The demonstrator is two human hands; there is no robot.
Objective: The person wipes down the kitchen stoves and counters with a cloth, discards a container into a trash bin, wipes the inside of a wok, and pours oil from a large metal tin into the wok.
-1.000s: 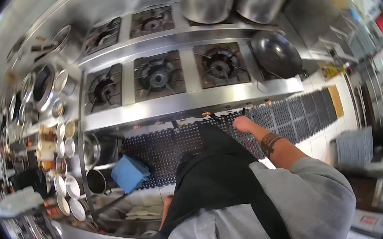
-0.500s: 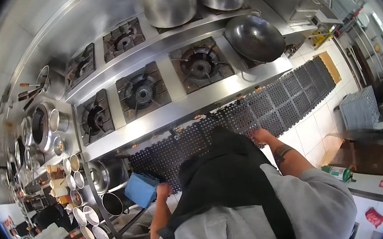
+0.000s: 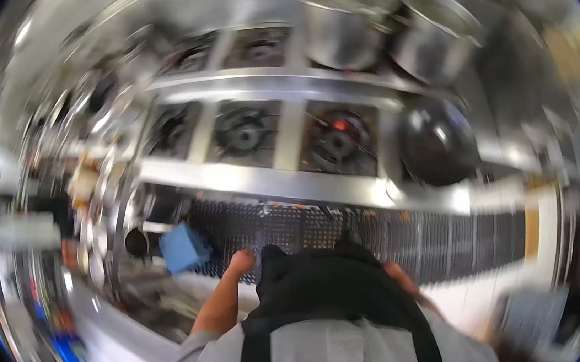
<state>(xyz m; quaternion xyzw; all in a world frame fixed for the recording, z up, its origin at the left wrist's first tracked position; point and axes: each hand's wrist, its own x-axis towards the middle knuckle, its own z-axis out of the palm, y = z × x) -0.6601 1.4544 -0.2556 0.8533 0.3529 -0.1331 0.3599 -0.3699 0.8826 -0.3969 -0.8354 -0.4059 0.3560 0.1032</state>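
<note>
My left hand hangs at the left of my black apron, above the dark perforated floor mat. It looks curled, but its fingers are smeared by motion. A blue box-shaped container stands left of it, with a gap between them. Beside the apron's right edge is my right hand, low and blurred, its fingers hidden. Nothing can be made out in either hand. In front runs a steel stove, where a red glow shows at the right front burner.
A black wok sits at the stove's right end. Two large steel pots stand on the back row. Bowls and pans crowd the left counter. White floor tiles lie to the right, near a grey crate.
My view has turned to the right, blurring the picture. My left hand is now farther from the blue container. A red glow has appeared at the right front burner.
</note>
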